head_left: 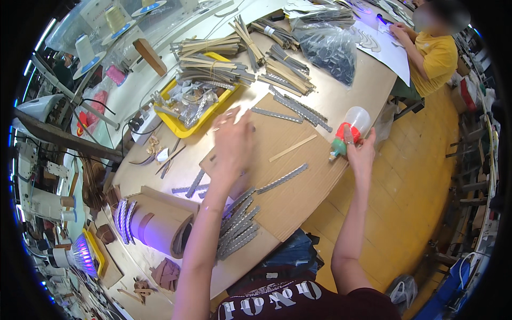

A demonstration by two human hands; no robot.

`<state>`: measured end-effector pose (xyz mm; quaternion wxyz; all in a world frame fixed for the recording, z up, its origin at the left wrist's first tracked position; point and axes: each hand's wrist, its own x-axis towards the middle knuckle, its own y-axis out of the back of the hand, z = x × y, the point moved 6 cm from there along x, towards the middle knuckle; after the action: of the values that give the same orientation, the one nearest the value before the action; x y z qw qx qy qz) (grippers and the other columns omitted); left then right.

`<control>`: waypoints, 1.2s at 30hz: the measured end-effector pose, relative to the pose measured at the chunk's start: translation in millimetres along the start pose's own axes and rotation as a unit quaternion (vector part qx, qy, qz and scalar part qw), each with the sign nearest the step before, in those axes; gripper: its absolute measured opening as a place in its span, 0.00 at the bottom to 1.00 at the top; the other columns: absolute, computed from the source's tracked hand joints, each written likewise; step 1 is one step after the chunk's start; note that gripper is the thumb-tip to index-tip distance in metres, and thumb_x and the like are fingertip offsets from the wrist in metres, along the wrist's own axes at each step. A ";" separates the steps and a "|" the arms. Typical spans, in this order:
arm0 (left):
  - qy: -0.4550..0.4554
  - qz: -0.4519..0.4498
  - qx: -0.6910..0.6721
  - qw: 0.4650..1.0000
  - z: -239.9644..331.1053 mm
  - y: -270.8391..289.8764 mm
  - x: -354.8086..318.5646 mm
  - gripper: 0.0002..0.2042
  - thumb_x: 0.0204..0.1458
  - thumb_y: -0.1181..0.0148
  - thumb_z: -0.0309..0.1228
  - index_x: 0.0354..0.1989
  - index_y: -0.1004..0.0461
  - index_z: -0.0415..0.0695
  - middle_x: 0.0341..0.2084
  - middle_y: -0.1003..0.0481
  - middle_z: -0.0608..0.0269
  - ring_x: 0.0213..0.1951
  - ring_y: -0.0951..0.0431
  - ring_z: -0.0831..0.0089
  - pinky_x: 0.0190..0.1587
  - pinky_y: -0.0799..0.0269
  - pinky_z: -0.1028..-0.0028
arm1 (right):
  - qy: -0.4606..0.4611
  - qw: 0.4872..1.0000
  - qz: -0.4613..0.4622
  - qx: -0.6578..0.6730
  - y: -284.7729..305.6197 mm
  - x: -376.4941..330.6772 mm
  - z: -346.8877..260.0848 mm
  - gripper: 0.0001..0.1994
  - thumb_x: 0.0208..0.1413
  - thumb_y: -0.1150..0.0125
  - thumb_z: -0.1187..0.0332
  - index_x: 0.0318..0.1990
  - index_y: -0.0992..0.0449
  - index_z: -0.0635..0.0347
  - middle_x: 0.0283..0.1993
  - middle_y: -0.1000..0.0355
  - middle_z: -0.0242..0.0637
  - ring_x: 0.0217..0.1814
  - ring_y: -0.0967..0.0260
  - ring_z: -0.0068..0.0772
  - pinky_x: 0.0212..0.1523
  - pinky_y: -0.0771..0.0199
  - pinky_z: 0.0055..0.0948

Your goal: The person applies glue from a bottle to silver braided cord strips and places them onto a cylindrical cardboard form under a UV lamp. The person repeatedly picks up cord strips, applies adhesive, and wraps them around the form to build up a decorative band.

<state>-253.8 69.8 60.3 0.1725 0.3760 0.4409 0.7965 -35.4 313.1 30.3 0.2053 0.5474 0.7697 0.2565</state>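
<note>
The right hand grasps one bottle, nozzle pointing nearward, long axis roughly along the counter's right edge; I can't tell the blurred left hand's state.

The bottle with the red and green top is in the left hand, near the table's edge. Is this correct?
No: the head view shows the bottle in the right hand, not the left hand, near the edge of the table.

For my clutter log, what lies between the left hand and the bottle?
In the head view, a pale strip lies on the cardboard sheet between the left hand and the bottle; grey patterned strips lie slightly farther forward.
</note>
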 end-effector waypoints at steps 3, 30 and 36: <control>-0.105 -0.028 0.030 0.994 31.1 -40.6 30.1 0.14 0.55 0.42 0.34 0.48 0.23 0.43 0.52 0.27 0.51 0.60 0.33 0.54 0.66 0.49 0.53 | -0.004 1.000 -0.012 0.018 -8.1 3.5 0.4 0.54 0.49 0.34 0.42 0.68 0.56 0.78 0.41 0.25 0.54 0.44 0.25 0.44 0.50 0.28 0.36; -0.029 -0.106 -0.107 0.988 96.3 14.0 -148.5 0.12 0.46 0.33 0.26 0.41 0.22 0.43 0.43 0.23 0.59 0.40 0.24 0.64 0.45 0.34 0.65 | 0.072 0.980 -0.169 0.074 -8.2 -139.8 20.5 0.13 0.53 0.33 0.73 0.46 0.23 0.66 0.31 0.31 0.33 0.29 0.35 0.17 0.29 0.33 0.19; 0.005 -0.167 -0.047 0.985 107.7 27.7 -173.8 0.25 0.47 0.33 0.31 0.55 0.29 0.39 0.59 0.35 0.46 0.57 0.31 0.54 0.58 0.40 0.59 | 0.114 0.984 -0.136 -0.023 -5.2 -129.7 -4.0 0.12 0.54 0.34 0.67 0.43 0.21 0.64 0.32 0.32 0.37 0.31 0.32 0.27 0.29 0.33 0.26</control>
<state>-57.0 10.8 41.0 0.3185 0.2847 0.4604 0.7782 -0.6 188.1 34.8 0.1620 0.3996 0.8493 0.3046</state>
